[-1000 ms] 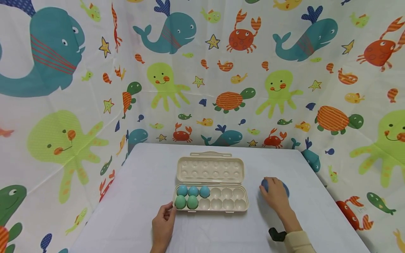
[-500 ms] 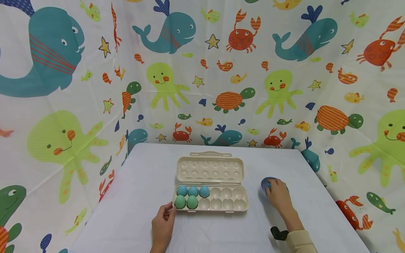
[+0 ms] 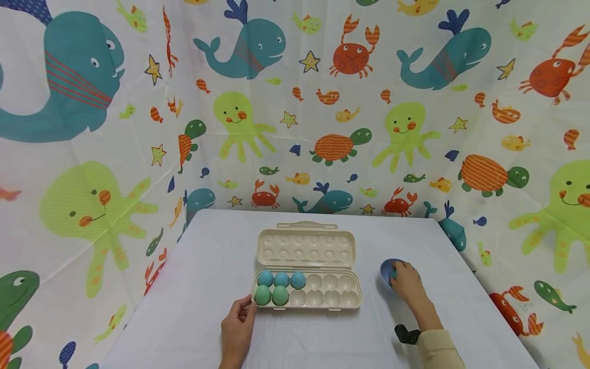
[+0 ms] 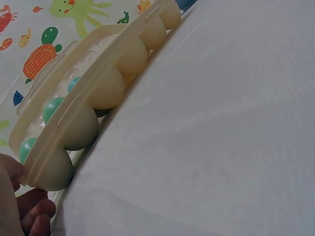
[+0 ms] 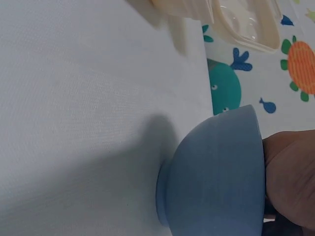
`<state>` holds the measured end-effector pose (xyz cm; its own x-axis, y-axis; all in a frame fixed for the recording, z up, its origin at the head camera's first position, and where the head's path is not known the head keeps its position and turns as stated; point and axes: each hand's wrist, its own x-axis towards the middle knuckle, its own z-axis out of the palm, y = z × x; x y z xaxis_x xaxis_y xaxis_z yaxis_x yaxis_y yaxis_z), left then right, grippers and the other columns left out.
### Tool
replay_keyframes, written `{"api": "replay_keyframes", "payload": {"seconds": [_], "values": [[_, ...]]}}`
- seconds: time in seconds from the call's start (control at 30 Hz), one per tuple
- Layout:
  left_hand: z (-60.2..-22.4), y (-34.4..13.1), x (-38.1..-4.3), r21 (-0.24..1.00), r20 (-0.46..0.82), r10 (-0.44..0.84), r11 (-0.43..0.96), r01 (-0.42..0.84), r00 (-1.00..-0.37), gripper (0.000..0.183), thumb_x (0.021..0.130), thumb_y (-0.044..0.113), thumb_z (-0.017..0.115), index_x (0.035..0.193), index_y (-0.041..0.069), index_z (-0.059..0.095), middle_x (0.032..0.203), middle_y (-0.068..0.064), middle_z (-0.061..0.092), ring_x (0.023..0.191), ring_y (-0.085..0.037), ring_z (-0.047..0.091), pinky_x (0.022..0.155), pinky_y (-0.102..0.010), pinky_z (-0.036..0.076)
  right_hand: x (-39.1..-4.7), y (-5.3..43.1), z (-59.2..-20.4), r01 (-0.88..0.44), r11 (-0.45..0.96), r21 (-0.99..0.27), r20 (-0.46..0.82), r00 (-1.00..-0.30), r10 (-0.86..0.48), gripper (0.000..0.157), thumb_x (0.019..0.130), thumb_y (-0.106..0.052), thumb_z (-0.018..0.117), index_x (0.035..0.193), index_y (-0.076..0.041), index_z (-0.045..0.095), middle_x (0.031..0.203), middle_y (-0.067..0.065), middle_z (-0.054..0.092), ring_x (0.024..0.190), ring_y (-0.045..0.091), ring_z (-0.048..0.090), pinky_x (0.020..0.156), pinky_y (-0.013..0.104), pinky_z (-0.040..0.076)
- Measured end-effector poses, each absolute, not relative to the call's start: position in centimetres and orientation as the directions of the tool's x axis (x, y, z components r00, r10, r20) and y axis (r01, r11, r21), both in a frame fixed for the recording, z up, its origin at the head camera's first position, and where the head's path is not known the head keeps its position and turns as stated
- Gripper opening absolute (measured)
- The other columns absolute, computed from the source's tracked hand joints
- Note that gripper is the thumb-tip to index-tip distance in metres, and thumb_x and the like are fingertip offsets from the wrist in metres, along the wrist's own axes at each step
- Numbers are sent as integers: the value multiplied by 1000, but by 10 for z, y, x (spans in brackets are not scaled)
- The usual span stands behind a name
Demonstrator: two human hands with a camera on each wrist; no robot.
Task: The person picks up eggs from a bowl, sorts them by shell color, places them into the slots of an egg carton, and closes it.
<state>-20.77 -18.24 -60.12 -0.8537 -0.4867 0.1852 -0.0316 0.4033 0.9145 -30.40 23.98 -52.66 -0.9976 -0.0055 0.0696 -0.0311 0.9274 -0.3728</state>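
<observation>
A beige egg carton (image 3: 306,302) lies with its lid (image 3: 306,248) folded back. Three blue eggs (image 3: 281,279) sit in its back row and two green eggs (image 3: 280,295) in the front row, all toward the left. My left hand (image 3: 237,328) pinches the carton's front left corner, thumb at the rim and other fingers curled below. At the right, my right hand (image 3: 410,282) reaches into a blue bowl (image 3: 385,266). Its fingers hold a blue-green egg (image 3: 393,274), partly covered by the hand. In the right wrist view the bowl's wall (image 5: 216,172) hides the fingertips.
A white cloth covers the table (image 3: 221,241). A black strap-like piece (image 3: 406,334) is at my right wrist, beside the beige sleeve (image 3: 440,348). A curtain (image 3: 276,169) printed with sea animals surrounds the table's back and sides.
My right hand has shifted slightly right and lower into the bowl, and a blue-green egg now shows at its fingers. The left hand and the carton stay where they were.
</observation>
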Motion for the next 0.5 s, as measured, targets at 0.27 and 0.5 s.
{"api": "replay_keyframes", "payload": {"seconds": [0.27,0.5], "values": [[-600,-183,-207,916,145,-483,395,-67,-863,24,94,16,69,116,7,70,99,-6,75,71,-4,56,61,-18,48,-309,238,-522,-3,931,-365,-7,-1000,-6,38,90,-4,66,122,12,56,128,39,51,120,55,52,99,61,45],[-601,-184,-207,919,145,-473,390,-59,-869,24,95,17,69,117,7,70,99,-6,75,71,-4,56,61,-18,48,-309,241,-525,-5,914,-406,-7,-1000,-9,39,90,-6,64,123,12,56,129,39,50,122,54,50,100,62,44]]}}
